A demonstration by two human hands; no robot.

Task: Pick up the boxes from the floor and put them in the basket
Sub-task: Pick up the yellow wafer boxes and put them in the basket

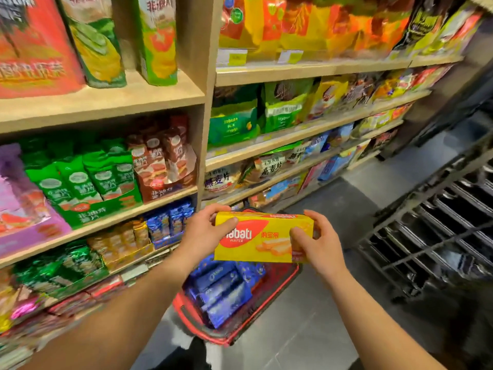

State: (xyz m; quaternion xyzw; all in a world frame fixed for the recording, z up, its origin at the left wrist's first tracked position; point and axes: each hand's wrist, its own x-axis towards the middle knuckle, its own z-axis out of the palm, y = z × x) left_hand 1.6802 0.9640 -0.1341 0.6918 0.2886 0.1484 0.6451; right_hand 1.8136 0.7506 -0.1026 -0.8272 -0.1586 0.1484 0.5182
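Both hands hold a yellow wafer box [262, 237] level in the air, just above the red basket [234, 335] standing on the grey floor [306, 329]. The left hand [205, 233] grips the box's left end, thumb across the front and fingers curled over the top edge. The right hand [317, 244] grips the right end the same way. Blue packets [221, 292] lie inside the basket. Wooden shelves [106, 102] stocked with snack bags rise on the left, and a dark metal rack [426, 231] stands on the right.
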